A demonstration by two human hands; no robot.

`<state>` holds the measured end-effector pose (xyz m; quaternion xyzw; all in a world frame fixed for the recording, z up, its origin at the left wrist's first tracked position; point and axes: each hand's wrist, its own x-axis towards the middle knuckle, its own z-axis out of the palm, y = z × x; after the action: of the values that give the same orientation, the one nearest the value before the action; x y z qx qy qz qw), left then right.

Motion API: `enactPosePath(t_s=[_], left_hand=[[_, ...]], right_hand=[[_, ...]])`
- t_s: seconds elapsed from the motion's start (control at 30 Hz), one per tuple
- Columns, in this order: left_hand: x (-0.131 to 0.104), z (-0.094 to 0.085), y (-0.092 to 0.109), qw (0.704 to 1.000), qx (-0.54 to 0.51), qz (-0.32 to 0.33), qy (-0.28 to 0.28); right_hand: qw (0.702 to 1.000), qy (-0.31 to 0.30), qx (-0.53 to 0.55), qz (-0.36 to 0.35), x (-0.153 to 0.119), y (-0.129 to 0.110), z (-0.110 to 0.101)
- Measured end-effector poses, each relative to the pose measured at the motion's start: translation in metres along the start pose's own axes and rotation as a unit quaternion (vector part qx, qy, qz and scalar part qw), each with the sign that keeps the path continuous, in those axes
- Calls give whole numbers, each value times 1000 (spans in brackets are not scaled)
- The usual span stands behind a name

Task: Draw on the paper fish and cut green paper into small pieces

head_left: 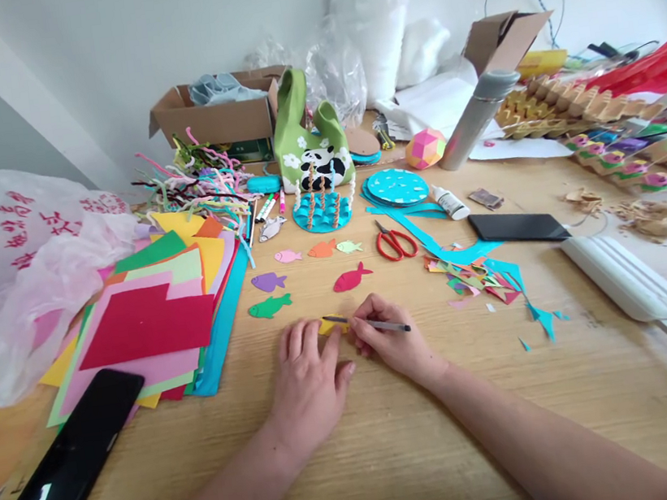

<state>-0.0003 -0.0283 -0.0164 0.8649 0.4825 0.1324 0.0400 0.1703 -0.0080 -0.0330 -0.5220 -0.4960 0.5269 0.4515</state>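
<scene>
Between my hands a small yellow paper fish (330, 326) lies on the table, partly hidden by fingers. My left hand (309, 368) rests flat beside it, fingertips pressing its near edge. A slim grey pen (389, 326) is gripped in my right hand (391, 341), its dark end over the yellow paper. Just beyond lie cut paper fish: a green one (270, 307), a purple one (269, 281), a red one (353, 277), a pink one (288, 256), an orange one (322, 248) and a pale green one (349, 246). Red-handled scissors (395, 242) lie farther back.
Coloured paper sheets (147, 324) and a black phone (71, 473) lie left. A blue disc with twisted posts (322, 212) stands behind the fish, before a green panda bag (311, 146). To the right are paper scraps (478, 276), a glue bottle (450, 202) and a white device (629, 277).
</scene>
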Motion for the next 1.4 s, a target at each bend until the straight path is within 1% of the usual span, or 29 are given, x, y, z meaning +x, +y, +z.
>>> enactPosePath(t_s=[0.3,0.53,0.77,1.03,1.27,1.4], left_hand=[[0,1,0,1000,-4,1,10],[0,-1,0,1000,-3,-3,1],[0,-1,0,1000,-5,-3,8],[0,-1,0,1000,-12,-2,11],[0,0,0,1000,-11,-3,3],[0,-1,1,1000,-10,-2,2]], right_hand=[[1000,18,-3,5,-1,-3,2],[1000,4,-7,-7,0,-1,0],[1000,24,-9,2,0,-3,2],[1000,23,1,4,-1,-3,2],[1000,14,-8,-11,-1,-2,1],[1000,23,-10,-6,-1,-3,1]])
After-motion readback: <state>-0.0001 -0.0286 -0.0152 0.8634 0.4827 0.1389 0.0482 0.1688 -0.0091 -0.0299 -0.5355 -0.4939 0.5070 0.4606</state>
